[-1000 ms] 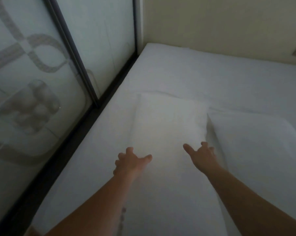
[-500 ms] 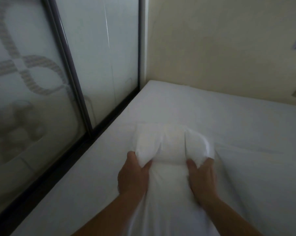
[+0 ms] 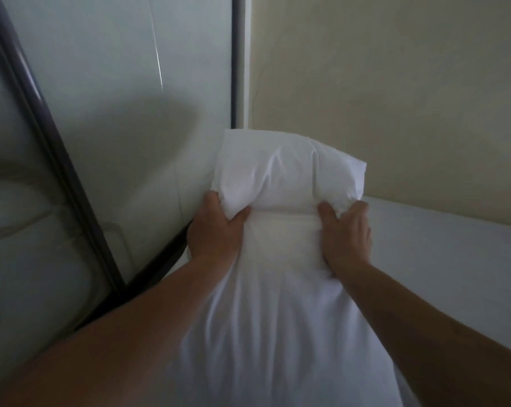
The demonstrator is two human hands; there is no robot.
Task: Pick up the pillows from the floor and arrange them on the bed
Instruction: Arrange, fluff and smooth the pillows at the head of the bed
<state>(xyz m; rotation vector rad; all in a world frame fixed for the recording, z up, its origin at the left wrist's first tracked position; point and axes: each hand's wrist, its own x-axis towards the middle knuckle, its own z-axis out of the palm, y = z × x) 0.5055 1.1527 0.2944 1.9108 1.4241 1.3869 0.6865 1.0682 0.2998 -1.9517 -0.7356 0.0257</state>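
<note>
Left hand [image 3: 216,230]: clamped on the pillow [image 3: 289,177], for lifting.
Right hand [image 3: 346,235]: gripping the opposite side, keeping it level over the bed [image 3: 454,259].

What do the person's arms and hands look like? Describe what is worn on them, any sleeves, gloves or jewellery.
Both forearms are bare as far as the picture shows; no sleeve reaches into view. The left hand and the right hand wear no gloves, and no rings, watch or bracelet can be seen. The room is dim, so small marks on the arms cannot be made out.
</note>
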